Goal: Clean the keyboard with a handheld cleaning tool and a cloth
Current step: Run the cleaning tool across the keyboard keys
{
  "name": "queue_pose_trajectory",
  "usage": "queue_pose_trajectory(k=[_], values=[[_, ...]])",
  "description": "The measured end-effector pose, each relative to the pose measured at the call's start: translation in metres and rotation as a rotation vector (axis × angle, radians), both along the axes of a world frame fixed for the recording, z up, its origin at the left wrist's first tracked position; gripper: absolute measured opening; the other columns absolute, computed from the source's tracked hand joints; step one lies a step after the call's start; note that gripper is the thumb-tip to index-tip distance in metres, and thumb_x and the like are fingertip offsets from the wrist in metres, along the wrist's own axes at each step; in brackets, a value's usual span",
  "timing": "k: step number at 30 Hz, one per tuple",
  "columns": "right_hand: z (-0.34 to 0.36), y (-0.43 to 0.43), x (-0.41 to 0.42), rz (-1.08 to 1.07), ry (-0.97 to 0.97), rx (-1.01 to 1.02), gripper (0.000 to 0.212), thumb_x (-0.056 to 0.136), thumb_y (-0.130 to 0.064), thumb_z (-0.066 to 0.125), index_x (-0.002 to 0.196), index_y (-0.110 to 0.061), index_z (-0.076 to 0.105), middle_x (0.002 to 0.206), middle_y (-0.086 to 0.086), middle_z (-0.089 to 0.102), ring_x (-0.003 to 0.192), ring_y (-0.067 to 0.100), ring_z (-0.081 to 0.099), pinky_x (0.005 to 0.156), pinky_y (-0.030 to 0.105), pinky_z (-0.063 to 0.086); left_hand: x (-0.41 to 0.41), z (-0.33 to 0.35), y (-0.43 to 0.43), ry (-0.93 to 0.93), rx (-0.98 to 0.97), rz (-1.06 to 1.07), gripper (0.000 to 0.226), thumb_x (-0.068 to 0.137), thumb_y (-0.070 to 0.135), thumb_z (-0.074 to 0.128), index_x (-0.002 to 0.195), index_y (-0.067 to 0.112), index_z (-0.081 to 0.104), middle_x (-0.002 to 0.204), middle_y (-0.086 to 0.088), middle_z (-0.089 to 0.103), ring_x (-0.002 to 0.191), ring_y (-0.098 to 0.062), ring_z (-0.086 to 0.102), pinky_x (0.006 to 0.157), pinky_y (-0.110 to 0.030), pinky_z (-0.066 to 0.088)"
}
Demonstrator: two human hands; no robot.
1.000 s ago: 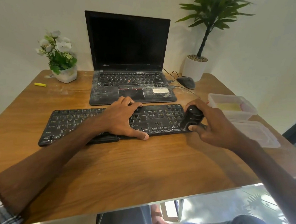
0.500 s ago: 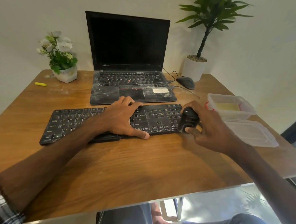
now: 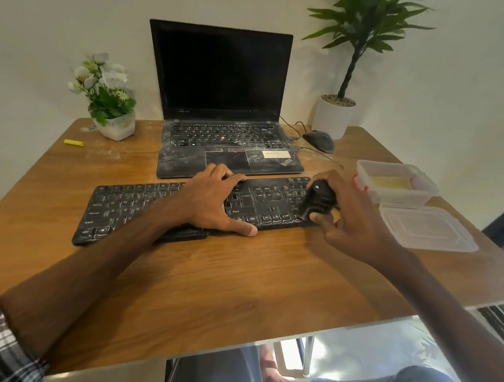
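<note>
Black noted throughout: found the flat, dusty black plastic keyboard [image 3: 131, 207] aslant on the brown wooden table [image 3: 239, 278], just before the dusty black laptop [image 3: 221, 100]. Saw the left hand [image 3: 205, 202] pressed on its middle, fingers straight and spread, unchanged from a second ago. Recorded the right hand [image 3: 352, 223] with fingers and thumb clamped round the small black handheld cleaning tool [image 3: 318, 199] on the keyboard's right end, shifted slightly inward since then.
</note>
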State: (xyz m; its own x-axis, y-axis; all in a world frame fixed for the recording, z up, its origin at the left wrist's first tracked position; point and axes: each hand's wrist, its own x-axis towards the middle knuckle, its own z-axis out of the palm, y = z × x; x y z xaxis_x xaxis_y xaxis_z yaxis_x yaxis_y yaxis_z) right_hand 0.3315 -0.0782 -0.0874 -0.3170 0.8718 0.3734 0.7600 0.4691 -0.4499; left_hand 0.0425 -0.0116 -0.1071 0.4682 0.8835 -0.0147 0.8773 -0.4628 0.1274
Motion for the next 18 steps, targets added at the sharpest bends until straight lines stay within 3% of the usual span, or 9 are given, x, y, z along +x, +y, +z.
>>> queue_pose_trajectory(k=[4, 6, 10, 14, 18], values=[[0.021, -0.002, 0.009, 0.091, -0.034, -0.118, 0.052, 0.08, -0.009, 0.082, 0.118, -0.026, 0.051, 0.101, -0.013, 0.063, 0.094, 0.001, 0.061, 0.072, 0.016, 0.049, 0.001, 0.0, -0.001, -0.004, 0.004, -0.005, 0.146, 0.044, 0.11, 0.04, 0.163, 0.027, 0.022, 0.149, 0.0, 0.034, 0.132, -0.019, 0.034, 0.107, -0.038, 0.039], [0.029, 0.003, 0.006, 0.078, -0.024, -0.083, 0.053, 0.079, -0.008, 0.082, 0.119, -0.025, 0.052, 0.103, -0.011, 0.064, 0.094, 0.003, 0.061, 0.074, 0.011, 0.046, 0.001, 0.0, -0.002, -0.005, 0.007, -0.006, 0.147, 0.044, 0.11, 0.039, 0.163, 0.027, 0.022, 0.148, 0.0, 0.035, 0.132, -0.019, 0.034, 0.107, -0.039, 0.039], [0.02, 0.012, -0.013, 0.061, -0.03, -0.011, 0.056, 0.08, -0.01, 0.081, 0.122, -0.027, 0.048, 0.103, -0.005, 0.065, 0.094, 0.011, 0.063, 0.078, 0.03, 0.055, 0.0, 0.0, -0.003, -0.008, 0.011, -0.005, 0.146, 0.045, 0.11, 0.04, 0.164, 0.027, 0.022, 0.149, 0.0, 0.035, 0.132, -0.019, 0.034, 0.108, -0.038, 0.038], [0.007, 0.004, -0.015, 0.128, -0.11, -0.019, 0.055, 0.081, -0.009, 0.079, 0.118, -0.031, 0.046, 0.097, -0.009, 0.063, 0.086, 0.007, 0.061, 0.068, 0.026, 0.05, -0.001, -0.001, -0.001, -0.01, 0.01, -0.004, 0.144, 0.046, 0.109, 0.043, 0.163, 0.028, 0.022, 0.149, 0.0, 0.034, 0.133, -0.019, 0.033, 0.105, -0.037, 0.037], [0.022, -0.001, -0.002, 0.204, -0.194, -0.181, 0.054, 0.081, -0.011, 0.081, 0.118, -0.032, 0.048, 0.099, -0.018, 0.064, 0.089, 0.003, 0.062, 0.072, 0.029, 0.051, 0.0, -0.001, -0.001, -0.009, 0.011, -0.009, 0.144, 0.046, 0.109, 0.043, 0.163, 0.028, 0.023, 0.149, 0.0, 0.035, 0.132, -0.019, 0.034, 0.105, -0.038, 0.038]])
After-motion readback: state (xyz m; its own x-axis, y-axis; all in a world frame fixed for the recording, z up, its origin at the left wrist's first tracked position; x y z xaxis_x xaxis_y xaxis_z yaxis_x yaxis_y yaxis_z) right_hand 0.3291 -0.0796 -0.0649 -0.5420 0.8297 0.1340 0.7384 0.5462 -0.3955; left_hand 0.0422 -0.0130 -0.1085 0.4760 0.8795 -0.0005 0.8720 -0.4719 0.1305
